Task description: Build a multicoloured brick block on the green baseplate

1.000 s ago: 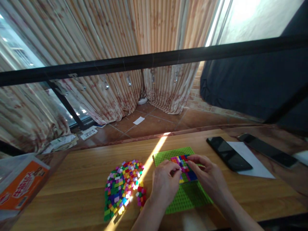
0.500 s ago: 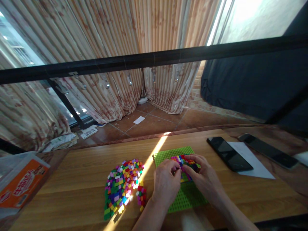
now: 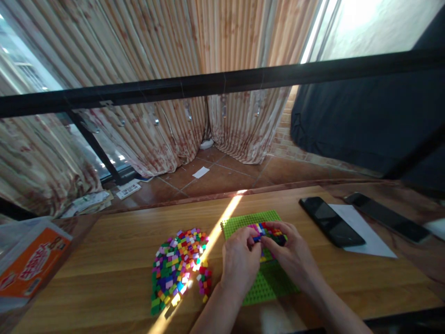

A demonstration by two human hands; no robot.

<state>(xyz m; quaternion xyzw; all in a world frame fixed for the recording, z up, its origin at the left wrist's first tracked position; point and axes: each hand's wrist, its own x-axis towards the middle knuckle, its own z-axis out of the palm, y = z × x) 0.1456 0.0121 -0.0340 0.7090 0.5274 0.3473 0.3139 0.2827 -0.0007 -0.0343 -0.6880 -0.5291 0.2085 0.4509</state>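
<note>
A green studded baseplate (image 3: pixel 243 221) lies on the wooden table, with a patch of small coloured bricks (image 3: pixel 267 229) pressed onto its far half. My left hand (image 3: pixel 239 266) and my right hand (image 3: pixel 291 258) both rest over the plate, fingertips curled and pinched together at the near edge of the brick patch. What the fingertips hold is too small to name. A heap of loose coloured bricks (image 3: pixel 177 269) lies on the table just left of my left hand.
Two dark phones (image 3: pixel 330 221) (image 3: pixel 385 215) and a white sheet of paper (image 3: pixel 365 239) lie at the right of the wooden table (image 3: pixel 114 250). An orange box (image 3: pixel 28 264) sits at the left edge. A black rail (image 3: pixel 222 83) and curtains are beyond.
Both hands have drawn closer together over the brick patch, my right hand sliding left toward my left. The baseplate and loose bricks stay put.
</note>
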